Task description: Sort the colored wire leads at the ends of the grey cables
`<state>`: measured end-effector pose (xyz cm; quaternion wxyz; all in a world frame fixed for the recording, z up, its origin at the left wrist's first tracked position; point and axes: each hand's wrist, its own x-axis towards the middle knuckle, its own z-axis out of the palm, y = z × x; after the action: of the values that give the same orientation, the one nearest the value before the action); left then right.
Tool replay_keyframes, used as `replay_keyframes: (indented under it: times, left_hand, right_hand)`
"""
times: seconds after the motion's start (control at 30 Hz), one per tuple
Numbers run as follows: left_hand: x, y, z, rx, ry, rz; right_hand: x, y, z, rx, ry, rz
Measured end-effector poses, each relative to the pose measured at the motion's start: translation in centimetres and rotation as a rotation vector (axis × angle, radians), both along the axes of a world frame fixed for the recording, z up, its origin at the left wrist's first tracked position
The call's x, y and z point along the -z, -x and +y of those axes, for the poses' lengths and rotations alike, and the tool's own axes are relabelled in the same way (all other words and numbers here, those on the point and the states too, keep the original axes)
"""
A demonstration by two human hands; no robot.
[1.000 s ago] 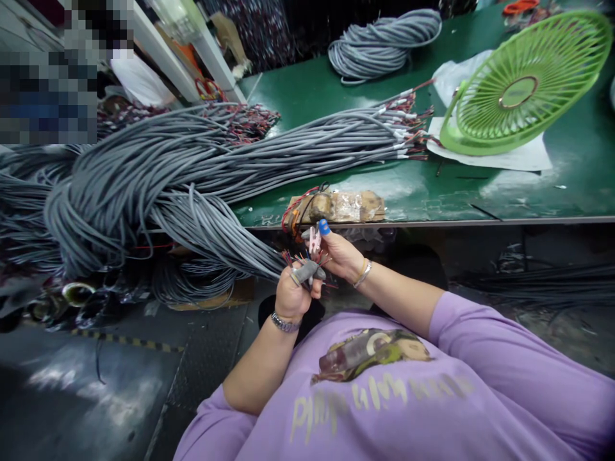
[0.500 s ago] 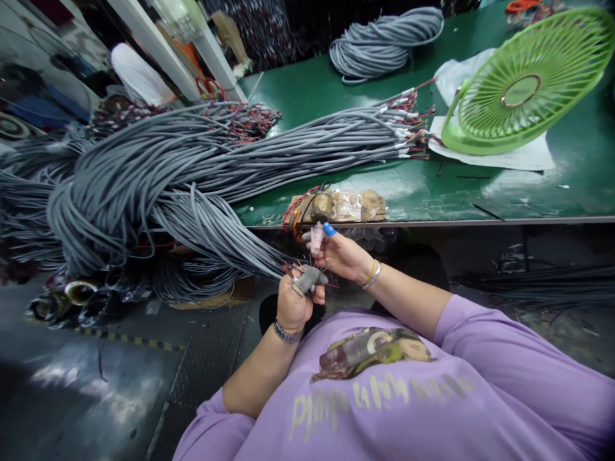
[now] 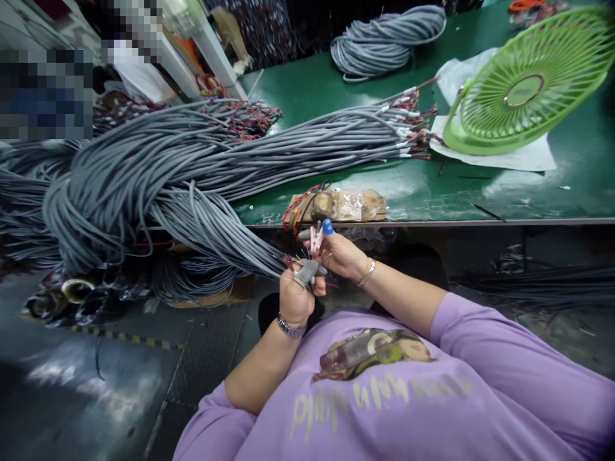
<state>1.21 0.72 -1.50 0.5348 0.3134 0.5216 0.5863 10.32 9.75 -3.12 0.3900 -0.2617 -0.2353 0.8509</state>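
Note:
My left hand (image 3: 294,296) is closed around the end of a grey cable (image 3: 225,240), its taped thumb pressing on the sheath where thin red and dark wires fan out. My right hand (image 3: 340,255) is just to the right, fingers pinched on a small pink-and-white connector (image 3: 315,239); its forefinger wears a blue tip cover. Both hands hover below the front edge of the green table (image 3: 432,192). The cable runs left into a large drooping bundle of grey cables (image 3: 144,173).
A brown taped block (image 3: 346,205) with red wires sits at the table edge above my hands. A green fan grille (image 3: 523,83) lies on white paper at right. A coiled grey cable bundle (image 3: 384,41) sits at the back. More cables lie on the floor at left.
My right hand rose slightly with the connector, then came back down close to the cable end. My left hand kept its grip and barely shifted.

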Motion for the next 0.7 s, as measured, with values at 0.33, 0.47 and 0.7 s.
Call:
replay_keyframes:
  times: [0.33,0.47,0.7]
  left_hand:
    - [0.2,0.1,-0.4,0.012,-0.013,0.005]
    - [0.0,0.0,-1.1,-0.001,-0.035,0.004]
    - [-0.4,-0.5,-0.9,-0.099,-0.074,-0.01]
  right_hand:
    - [-0.5,-0.2,-0.3,-0.004,0.084,0.1]
    - [-0.8,-1.1,-0.3,-0.098,0.098,0.114]
    - [-0.7,-1.4,-0.8,-0.015,-0.017,0.052]
